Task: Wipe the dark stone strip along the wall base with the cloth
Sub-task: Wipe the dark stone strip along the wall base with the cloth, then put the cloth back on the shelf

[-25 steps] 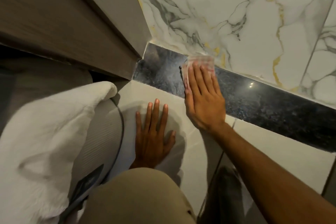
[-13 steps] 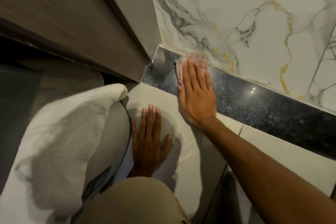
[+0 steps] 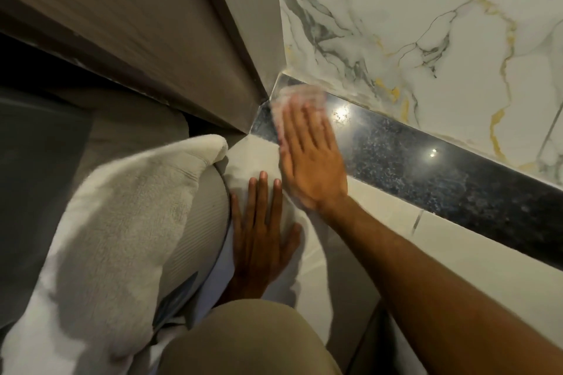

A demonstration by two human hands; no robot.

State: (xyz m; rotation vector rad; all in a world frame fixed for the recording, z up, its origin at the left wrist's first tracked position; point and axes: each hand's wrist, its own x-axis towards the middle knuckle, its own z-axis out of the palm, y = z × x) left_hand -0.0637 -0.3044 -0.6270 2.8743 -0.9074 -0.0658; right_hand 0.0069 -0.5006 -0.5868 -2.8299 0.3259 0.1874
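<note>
White marble wall tiles (image 3: 426,24) with grey and gold veining fill the upper right; along their base runs the dark stone strip (image 3: 441,179), speckled and glossy, carrying two bright light reflections. Pale floor tile (image 3: 380,213) lies below the strip. At the strip's left end it meets a grey-brown wood-grain panel (image 3: 152,39) in the corner. Your right hand (image 3: 310,158) is flat and fully spread, fingers extended together, pressing the cloth (image 3: 300,97) against the strip close to that corner. Only the pale, pinkish upper edge of the cloth shows past your fingertips; it is motion-blurred, so its fold and full outline cannot be made out. The hand pins the cloth by palm and finger pressure, with no curl of the fingers around it. Your left hand (image 3: 259,237) is open, palm down, fingers straight and slightly apart, resting flat on the floor tile just beside the right wrist; it holds nothing. A white towel (image 3: 122,222) is heaped at the left, draped over a ribbed grey object (image 3: 195,237). Your knee in tan fabric (image 3: 243,341) sits at the bottom centre.
</note>
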